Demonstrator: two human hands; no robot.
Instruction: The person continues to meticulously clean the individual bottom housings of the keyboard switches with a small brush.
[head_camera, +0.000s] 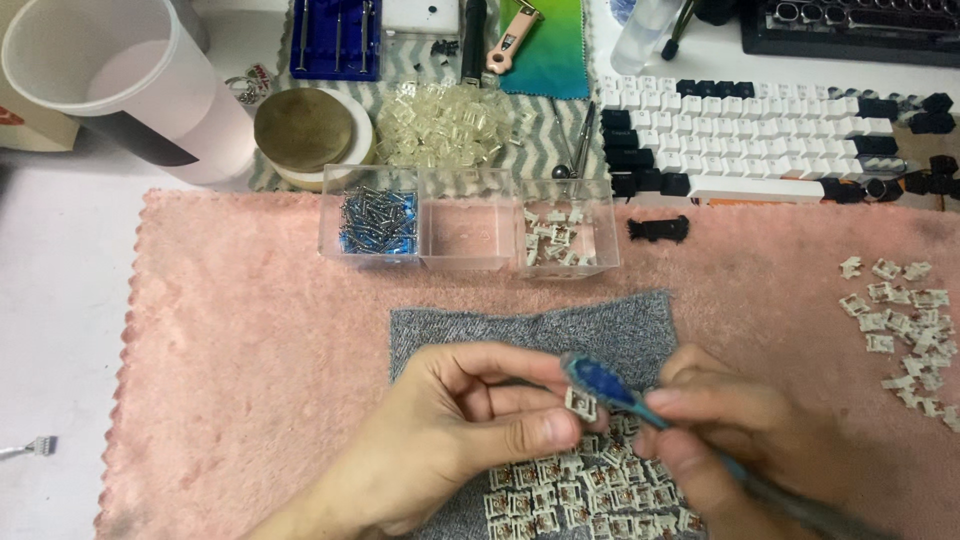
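My left hand (450, 430) pinches a small white keyboard switch housing (580, 404) between thumb and fingers, over a grey cloth (530, 325). My right hand (730, 430) grips a blue-handled brush (610, 388), whose tip rests against that housing. Below both hands, several more switch housings (575, 495) lie in rows on the grey cloth.
A pink towel (240, 330) covers the desk. A clear three-part box (470, 230) holds springs (378, 222) and small white parts (553, 240). Loose housings (905, 320) lie at right. Behind stand keycaps (750, 135), clear switch tops (445, 125), a plastic cup (120, 85) and a tape roll (310, 135).
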